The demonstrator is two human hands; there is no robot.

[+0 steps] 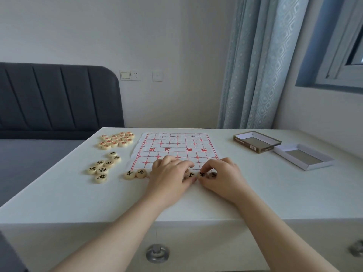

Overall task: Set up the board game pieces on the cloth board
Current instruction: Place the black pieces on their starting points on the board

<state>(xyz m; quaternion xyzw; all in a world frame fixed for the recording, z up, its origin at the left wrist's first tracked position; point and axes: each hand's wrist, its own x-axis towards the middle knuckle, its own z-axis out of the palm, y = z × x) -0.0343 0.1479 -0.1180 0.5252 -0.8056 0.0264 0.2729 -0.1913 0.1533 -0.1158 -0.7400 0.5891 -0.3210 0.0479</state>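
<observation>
Left hand [170, 173] pinching piece [190, 175] at near edge of board [176, 143]; right hand [221, 176] pinching next piece [202, 174] just beside it. Two set pieces [135, 174] sitting at near-left corner. Black spares [104, 166], red pile [116, 141] lying left on table [216, 203]; box halves [257, 141] lying right.

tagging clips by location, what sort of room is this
Probably a home bedroom: a grey padded headboard and a grey bed sit left of the white table, pale blue patterned curtains hang by a window, and there are household wall switches behind.
</observation>
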